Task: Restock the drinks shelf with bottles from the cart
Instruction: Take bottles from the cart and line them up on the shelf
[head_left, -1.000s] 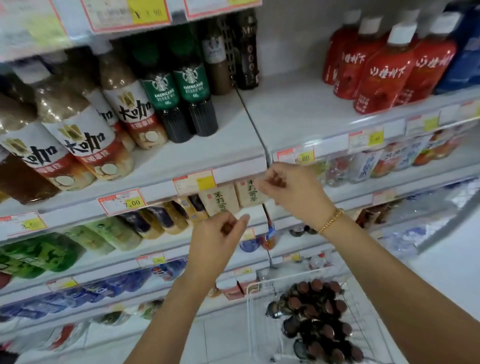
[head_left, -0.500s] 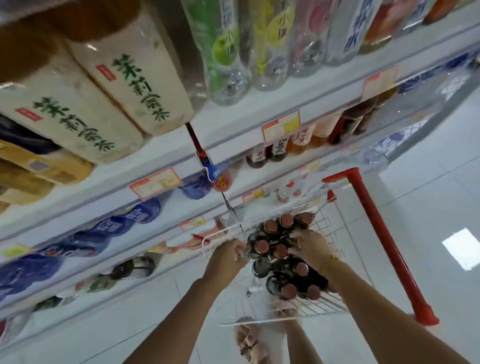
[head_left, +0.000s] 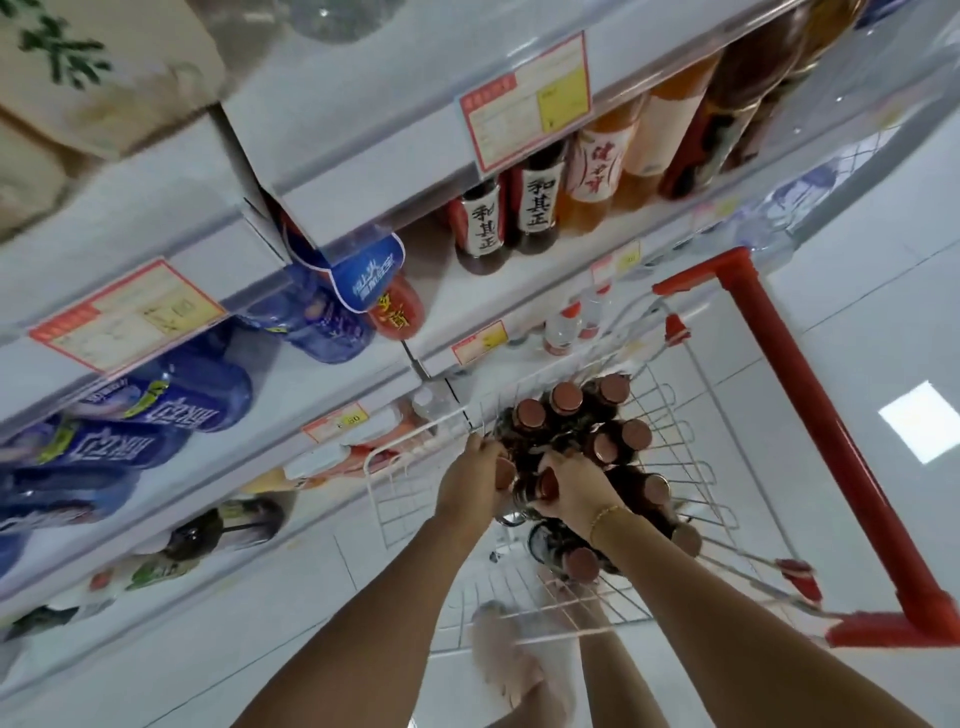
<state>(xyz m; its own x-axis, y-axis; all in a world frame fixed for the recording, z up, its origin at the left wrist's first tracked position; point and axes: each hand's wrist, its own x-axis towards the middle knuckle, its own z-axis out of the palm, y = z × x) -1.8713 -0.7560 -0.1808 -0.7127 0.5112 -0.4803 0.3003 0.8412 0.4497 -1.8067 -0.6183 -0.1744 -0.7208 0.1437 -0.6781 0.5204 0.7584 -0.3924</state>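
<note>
A white wire cart basket (head_left: 670, 447) with a red handle (head_left: 810, 415) stands below me, holding several dark bottles with brown caps (head_left: 566, 397). My left hand (head_left: 470, 480) is down in the basket, its fingers wrapped around the neck of one bottle at the left of the pile. Beside it, my right hand (head_left: 571, 486) with a gold bracelet grips another bottle by its brown cap (head_left: 545, 483). The white drinks shelves (head_left: 363, 171) rise to the left and above.
The shelves carry dark tea bottles with white labels (head_left: 535, 213), orange drinks (head_left: 597, 171), blue water bottles (head_left: 171, 400) and cream cartons (head_left: 78, 73). Price tags (head_left: 524, 98) line the shelf edges. White tiled floor (head_left: 883, 218) lies to the right; my feet show under the basket.
My view has swung down from the upper shelves to the cart. Both hands dropped from the shelf cartons into the basket and closed on bottles.
</note>
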